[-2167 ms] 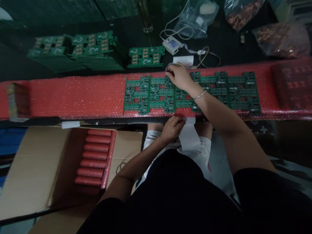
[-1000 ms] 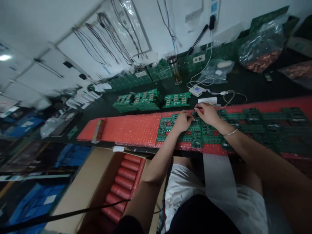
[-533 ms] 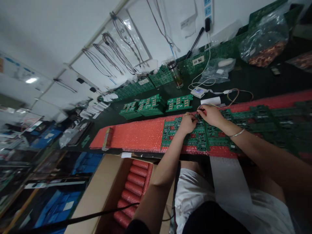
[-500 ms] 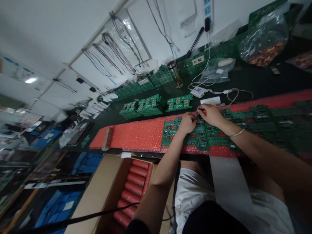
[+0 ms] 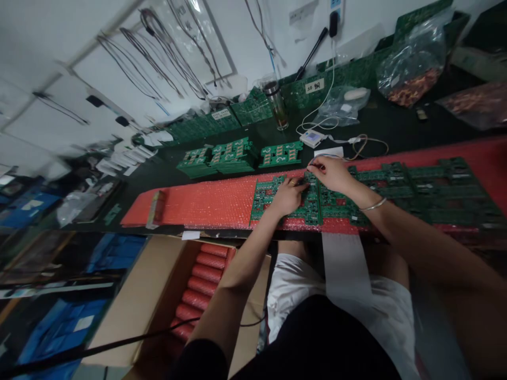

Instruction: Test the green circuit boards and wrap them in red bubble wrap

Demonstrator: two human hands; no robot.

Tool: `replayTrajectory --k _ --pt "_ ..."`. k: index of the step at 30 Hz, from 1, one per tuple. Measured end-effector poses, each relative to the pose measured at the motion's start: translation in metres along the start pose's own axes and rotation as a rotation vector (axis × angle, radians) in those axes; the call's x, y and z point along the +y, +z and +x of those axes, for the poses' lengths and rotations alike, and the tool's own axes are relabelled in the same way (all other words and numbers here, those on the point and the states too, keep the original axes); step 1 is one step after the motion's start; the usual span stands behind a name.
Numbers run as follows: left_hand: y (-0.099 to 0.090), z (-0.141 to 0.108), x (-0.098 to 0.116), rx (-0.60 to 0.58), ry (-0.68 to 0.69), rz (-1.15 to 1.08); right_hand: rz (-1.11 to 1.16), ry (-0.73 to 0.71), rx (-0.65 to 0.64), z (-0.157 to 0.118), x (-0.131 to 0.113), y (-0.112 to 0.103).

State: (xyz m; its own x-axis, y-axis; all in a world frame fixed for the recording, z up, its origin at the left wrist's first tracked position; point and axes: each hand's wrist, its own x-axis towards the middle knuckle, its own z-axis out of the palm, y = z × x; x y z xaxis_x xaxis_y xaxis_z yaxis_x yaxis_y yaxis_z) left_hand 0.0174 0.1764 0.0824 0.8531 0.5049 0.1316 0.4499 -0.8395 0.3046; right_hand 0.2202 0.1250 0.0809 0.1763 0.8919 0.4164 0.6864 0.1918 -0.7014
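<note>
My left hand (image 5: 288,196) lies on a green circuit board (image 5: 261,203), its fingers stretched out toward the board's far edge. Just right of it, my right hand (image 5: 331,173) is closed in a pinch at that same edge. A thin cable (image 5: 361,138) loops from a small white device with a display (image 5: 312,138) back to the pinching fingers, which hold its end; the tip itself is too small to make out. More joined boards (image 5: 420,190) continue to the right, lying on red bubble wrap (image 5: 206,206).
Behind the wrap stand stacks of green boards (image 5: 232,155) and a glass bottle (image 5: 277,108). Bags of copper-coloured parts (image 5: 414,87) lie at back right. A small block (image 5: 156,208) rests on the wrap's left end. Below is a carton (image 5: 130,295) with red rolls (image 5: 204,269).
The view has shifted, so the bench appears further left. My left fingers have straightened from a curl onto the board. The right hand stays pinched at the board's far edge.
</note>
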Motion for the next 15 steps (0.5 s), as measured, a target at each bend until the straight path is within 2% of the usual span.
replayTrajectory --k 2,4,7,11,15 --pt "0.000 -0.005 -0.004 0.053 -0.003 -0.120 0.001 -0.024 -0.096 -0.021 -0.015 -0.005" --pt "0.001 -0.015 -0.005 0.159 -0.049 -0.237 -0.026 -0.051 -0.184 -0.045 -0.027 -0.005" --pt "0.004 -0.037 0.005 0.315 -0.116 -0.334 -0.103 -0.072 -0.210 -0.070 -0.033 0.003" --pt "0.011 -0.066 0.027 0.422 -0.161 -0.367 -0.180 -0.085 -0.161 -0.077 -0.031 0.012" --pt "0.016 -0.085 0.043 0.467 -0.215 -0.388 -0.242 -0.103 -0.158 -0.074 -0.030 0.013"
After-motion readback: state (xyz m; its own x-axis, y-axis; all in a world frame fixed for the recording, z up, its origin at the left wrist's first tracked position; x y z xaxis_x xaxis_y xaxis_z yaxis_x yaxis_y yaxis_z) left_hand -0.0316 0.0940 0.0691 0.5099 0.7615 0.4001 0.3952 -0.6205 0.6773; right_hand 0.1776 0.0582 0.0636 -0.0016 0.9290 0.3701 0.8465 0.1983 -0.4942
